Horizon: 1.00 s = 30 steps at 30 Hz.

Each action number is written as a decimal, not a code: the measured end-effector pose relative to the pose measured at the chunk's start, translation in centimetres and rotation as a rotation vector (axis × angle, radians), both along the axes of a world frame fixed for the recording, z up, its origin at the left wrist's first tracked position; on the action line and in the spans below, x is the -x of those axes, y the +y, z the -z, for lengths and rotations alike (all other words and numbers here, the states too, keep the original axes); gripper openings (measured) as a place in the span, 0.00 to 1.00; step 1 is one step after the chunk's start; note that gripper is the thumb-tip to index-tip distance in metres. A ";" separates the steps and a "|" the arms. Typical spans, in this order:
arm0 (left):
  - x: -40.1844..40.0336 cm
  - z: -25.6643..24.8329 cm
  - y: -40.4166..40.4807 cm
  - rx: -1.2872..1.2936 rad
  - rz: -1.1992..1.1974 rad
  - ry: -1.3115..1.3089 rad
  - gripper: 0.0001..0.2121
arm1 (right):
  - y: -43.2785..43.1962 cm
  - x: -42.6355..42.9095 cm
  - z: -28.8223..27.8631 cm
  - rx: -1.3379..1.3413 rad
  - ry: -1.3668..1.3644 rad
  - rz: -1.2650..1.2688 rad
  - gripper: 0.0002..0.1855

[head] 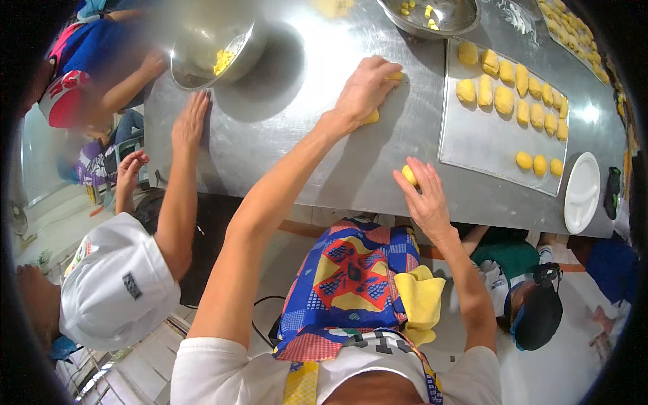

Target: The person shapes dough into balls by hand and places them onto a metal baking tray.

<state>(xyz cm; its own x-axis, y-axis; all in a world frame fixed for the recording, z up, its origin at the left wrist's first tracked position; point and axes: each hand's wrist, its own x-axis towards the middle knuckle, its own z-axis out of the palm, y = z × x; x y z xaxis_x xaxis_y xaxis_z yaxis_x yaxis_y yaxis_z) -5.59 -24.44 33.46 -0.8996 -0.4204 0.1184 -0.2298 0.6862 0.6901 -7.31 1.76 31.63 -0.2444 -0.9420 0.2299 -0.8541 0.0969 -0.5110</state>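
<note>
On the steel tabletop (283,167), my left hand (365,88) lies curled over yellow dough (395,76). Some dough shows at its fingertips and more beside the wrist; the hand hides whether this is one piece. Nearer to me, my right hand (428,195) has a small yellow dough ball (409,174) between thumb and fingers, low over the table's front part. A metal tray (486,142) to the right bears two upper rows of yellow dough rolls (503,99). Three rounder dough balls (539,165) sit at its near right corner.
A steel bowl (248,55) holding yellow bits stands upper left, another bowl (455,25) at the top. A divided white plate (582,192) lies right of the tray. A person in a white cap (116,283) reaches onto the table at left; another person (536,309) is at right.
</note>
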 end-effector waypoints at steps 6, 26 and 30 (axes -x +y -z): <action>-10.4 -3.7 3.4 -0.241 -0.314 -0.028 0.14 | 0.3 -0.1 0.3 0.012 0.010 0.021 0.27; -15.5 2.4 2.9 0.226 -0.416 -0.062 0.19 | -5.1 -4.0 0.2 0.083 0.117 -0.065 0.21; -14.8 1.9 3.0 -0.039 -0.536 0.077 0.21 | -0.9 -1.3 -0.1 0.017 0.183 -0.061 0.21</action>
